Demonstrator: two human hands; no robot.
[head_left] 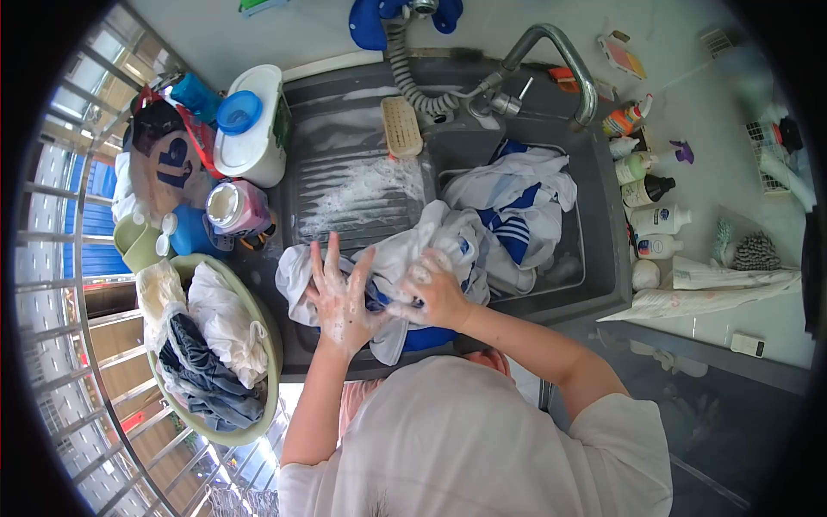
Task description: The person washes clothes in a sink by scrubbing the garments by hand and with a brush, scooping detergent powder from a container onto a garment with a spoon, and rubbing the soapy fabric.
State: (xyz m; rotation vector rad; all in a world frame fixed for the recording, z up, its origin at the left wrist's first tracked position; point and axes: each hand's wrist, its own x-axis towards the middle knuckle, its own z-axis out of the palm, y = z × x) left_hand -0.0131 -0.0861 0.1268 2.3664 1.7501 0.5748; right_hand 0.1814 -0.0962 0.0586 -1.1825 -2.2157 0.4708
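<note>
White and blue wet clothing (pixel 448 231) lies bunched over the front of the grey washboard sink (pixel 345 202) and runs into the basin on the right. My left hand (pixel 342 302), covered in suds, is spread with its fingers apart over the cloth's left part. Soapy too, my right hand (pixel 431 289) is bent with its fingers curled against the middle of the cloth, close to the left hand. More white cloth with blue stripes (pixel 517 202) sits in the basin. Foam covers part of the washboard ridges.
A scrubbing brush (pixel 401 127) lies behind the washboard beside the faucet (pixel 564 52). At left stand a white bucket (pixel 258 146), an opened tub (pixel 237 208) and a green laundry basket (pixel 274 345). Bottles (pixel 659 221) line the right edge.
</note>
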